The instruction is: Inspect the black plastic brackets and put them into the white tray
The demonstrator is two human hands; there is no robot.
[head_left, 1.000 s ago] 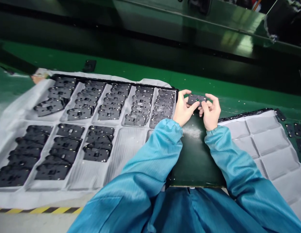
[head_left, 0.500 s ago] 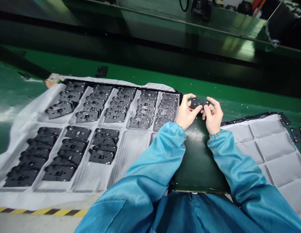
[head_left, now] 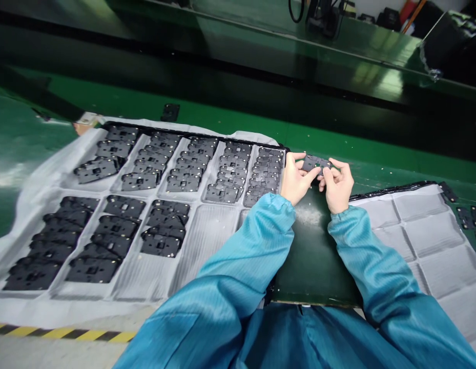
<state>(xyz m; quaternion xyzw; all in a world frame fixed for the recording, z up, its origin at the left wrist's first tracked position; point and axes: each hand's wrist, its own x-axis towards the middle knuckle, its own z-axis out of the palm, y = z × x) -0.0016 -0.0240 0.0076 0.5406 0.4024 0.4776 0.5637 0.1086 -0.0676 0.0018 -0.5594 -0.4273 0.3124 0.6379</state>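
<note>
A thin black plastic plate (head_left: 315, 163) with small holes and shiny spots is held level between my two hands, above the green bench. My left hand (head_left: 295, 177) pinches its left end, thumb along the near edge. At the other end, my right hand (head_left: 336, 183) grips it between thumb and fingers. To the left lies a large tray (head_left: 207, 230) lined with whitish sheet, its compartments holding overlapping rows of similar black plates (head_left: 184, 177). Part of the tray's right side is hidden behind my left sleeve.
A second lined tray (head_left: 441, 225) lies at the right. Several loose black plates (head_left: 464, 218) rest beyond its right edge. One more plate (head_left: 170, 112) lies behind the left tray. A dark belt-like strip (head_left: 238, 82) runs across the back. Yellow-black tape (head_left: 61, 333) marks the lower left.
The held plate has tilted so that more of its upper face shows. Both hands keep their grip in nearly the same place. The view has shifted slightly.
</note>
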